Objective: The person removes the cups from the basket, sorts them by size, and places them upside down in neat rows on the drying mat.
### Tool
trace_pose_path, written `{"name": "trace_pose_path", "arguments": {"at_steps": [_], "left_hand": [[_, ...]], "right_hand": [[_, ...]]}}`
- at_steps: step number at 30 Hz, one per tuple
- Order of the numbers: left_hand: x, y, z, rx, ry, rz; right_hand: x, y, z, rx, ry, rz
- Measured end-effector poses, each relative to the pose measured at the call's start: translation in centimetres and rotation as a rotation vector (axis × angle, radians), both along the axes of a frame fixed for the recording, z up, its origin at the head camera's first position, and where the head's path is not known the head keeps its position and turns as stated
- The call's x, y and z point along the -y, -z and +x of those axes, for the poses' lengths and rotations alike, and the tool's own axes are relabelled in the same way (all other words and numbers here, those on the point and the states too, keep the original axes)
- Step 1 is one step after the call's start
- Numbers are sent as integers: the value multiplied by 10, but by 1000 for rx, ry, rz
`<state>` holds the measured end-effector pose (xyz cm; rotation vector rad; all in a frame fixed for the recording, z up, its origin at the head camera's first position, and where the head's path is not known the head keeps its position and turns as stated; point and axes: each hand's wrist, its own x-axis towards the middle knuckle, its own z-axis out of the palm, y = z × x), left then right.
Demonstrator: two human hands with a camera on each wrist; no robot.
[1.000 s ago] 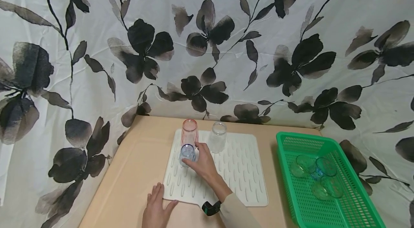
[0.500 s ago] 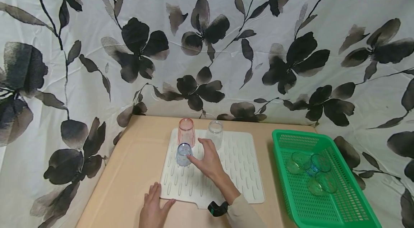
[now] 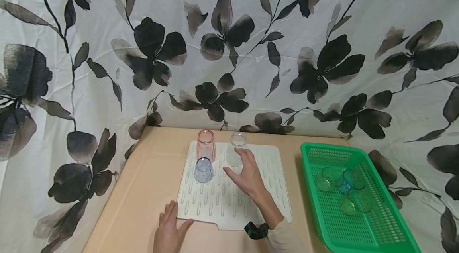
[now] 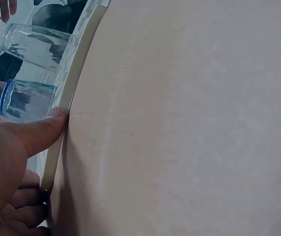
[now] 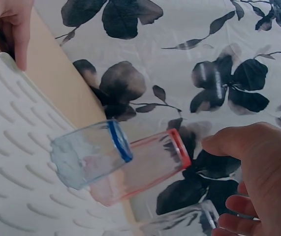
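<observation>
On the white ridged drying mat stand three glasses. A short blue-tinted glass is nearest, a taller pink-tinted glass is behind it, and a clear glass stands to their right. My right hand hovers just in front of the clear glass, thumb and fingers apart, holding nothing. My left hand rests at the mat's near left corner. In the left wrist view its thumb lies along the mat's edge and its other fingers are partly hidden.
A green plastic basket stands on the table to the right of the mat, with several drinking glasses in it. Behind the tan table hangs a white cloth with dark flowers.
My right hand has let go of the blue-tinted glass and moved right, towards the clear glass. The blue-tinted glass stays on the mat. My left hand has kept its place at the corner.
</observation>
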<state>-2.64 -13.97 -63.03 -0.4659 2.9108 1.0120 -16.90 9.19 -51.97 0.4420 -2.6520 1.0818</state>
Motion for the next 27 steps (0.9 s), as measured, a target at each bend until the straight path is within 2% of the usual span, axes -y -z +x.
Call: {"name": "trace_pose_path", "arguments": {"at_steps": [11,20,27], "left_hand": [[-2,3,1,4,-9,-9],[-2,3,2,7,-14,-9],[-3,2,2,19,-17,-1]], "right_hand": [[-29,-14,4,-43,23,-25],[-60,-26,7,-101,74,6],[-86,-33,10,-75,125,18]]}}
